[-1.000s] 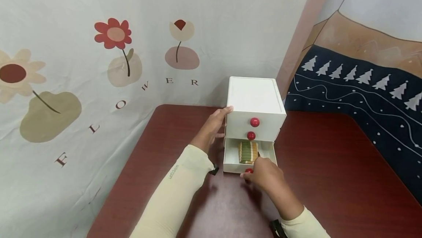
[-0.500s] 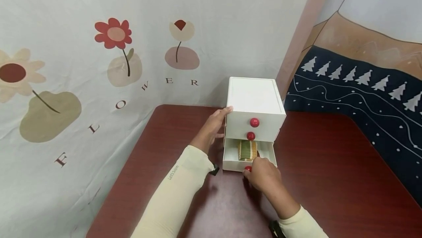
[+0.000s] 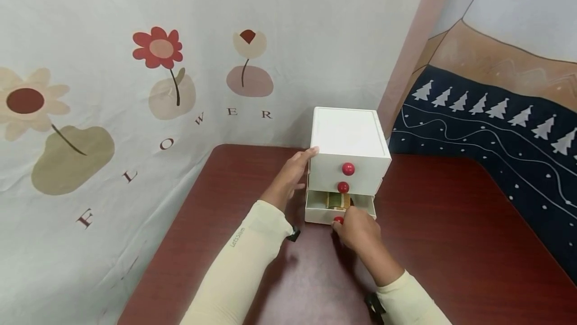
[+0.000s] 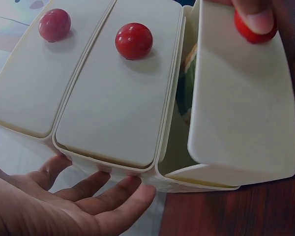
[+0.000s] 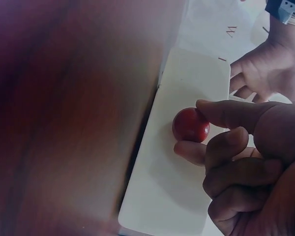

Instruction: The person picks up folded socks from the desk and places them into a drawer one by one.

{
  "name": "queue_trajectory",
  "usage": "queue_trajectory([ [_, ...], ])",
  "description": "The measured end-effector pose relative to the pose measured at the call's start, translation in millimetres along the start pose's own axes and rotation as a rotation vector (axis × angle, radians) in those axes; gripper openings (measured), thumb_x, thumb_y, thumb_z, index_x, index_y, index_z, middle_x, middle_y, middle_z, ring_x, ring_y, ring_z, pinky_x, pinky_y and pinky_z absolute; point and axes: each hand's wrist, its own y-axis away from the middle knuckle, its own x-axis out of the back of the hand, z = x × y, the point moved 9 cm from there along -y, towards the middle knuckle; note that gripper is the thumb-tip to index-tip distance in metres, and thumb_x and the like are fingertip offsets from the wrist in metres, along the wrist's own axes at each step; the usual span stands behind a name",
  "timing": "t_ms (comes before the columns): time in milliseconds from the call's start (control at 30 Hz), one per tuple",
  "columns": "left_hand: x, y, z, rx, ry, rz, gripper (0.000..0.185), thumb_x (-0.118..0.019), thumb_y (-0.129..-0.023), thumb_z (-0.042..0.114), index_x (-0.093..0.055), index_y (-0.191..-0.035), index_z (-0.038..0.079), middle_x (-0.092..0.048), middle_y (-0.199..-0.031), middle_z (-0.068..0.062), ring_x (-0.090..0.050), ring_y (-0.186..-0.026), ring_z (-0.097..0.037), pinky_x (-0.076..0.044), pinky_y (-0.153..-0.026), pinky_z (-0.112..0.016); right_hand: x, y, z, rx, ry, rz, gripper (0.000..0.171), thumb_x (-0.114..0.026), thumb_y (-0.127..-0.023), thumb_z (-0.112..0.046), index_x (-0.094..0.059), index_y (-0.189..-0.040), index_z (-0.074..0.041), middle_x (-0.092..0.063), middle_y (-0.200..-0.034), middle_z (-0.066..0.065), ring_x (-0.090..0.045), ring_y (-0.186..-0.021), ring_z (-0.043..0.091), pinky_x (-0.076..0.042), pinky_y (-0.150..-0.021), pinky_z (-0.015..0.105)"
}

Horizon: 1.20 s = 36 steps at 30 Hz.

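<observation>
A white three-drawer cabinet (image 3: 349, 132) with round red knobs stands on the table. Its bottom drawer (image 3: 317, 215) is partly pulled out, while the upper two are closed. Inside that drawer lies a folded green, tan and white striped cloth-like item (image 3: 335, 201), partly hidden under the drawer above. My right hand (image 3: 360, 232) pinches the bottom drawer's red knob (image 5: 191, 125) between thumb and finger, the other fingers curled. My left hand (image 3: 288, 177) rests its extended fingers (image 4: 120, 194) against the cabinet's left side, thumb at the top front corner.
The dark red wooden table (image 3: 451, 245) spreads around the cabinet. Behind it hangs a pale cloth backdrop (image 3: 315, 39) with printed flowers, and a dark panel with white trees (image 3: 487, 114) stands to the right.
The bottom drawer has slid inward toward the cabinet, my right hand moving with its knob. Less of the striped item shows. My left hand has stayed in place.
</observation>
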Motion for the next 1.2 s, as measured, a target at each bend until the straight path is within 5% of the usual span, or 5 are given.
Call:
queue_trajectory([
  [567,-4.0,0.8,2.2,-0.003,-0.027,-0.005,0.078,-0.062,-0.095,0.077,-0.058,-0.151,0.023,-0.053,-0.164,-0.01,-0.054,-0.149,-0.032,-0.041,-0.122,-0.067,3,-29,6,-0.043,-0.013,0.029,0.041,-0.081,-0.096,-0.039,-0.066,-0.076,-0.006,-0.077,-0.098,0.024,-0.07,-0.079,0.031,-0.056,-0.063,0.051],
  [1200,2.0,0.9,-0.7,0.002,-0.019,-0.009,0.079,-0.061,-0.096,0.075,-0.057,-0.153,0.021,-0.051,-0.166,-0.011,-0.055,-0.148,-0.035,-0.039,-0.122,-0.07,0,-45,7,-0.056,-0.064,0.035,0.047,-0.082,-0.096,-0.041,-0.063,-0.066,-0.01,-0.074,-0.092,0.023,-0.07,-0.081,0.036,-0.055,-0.065,0.054],
])
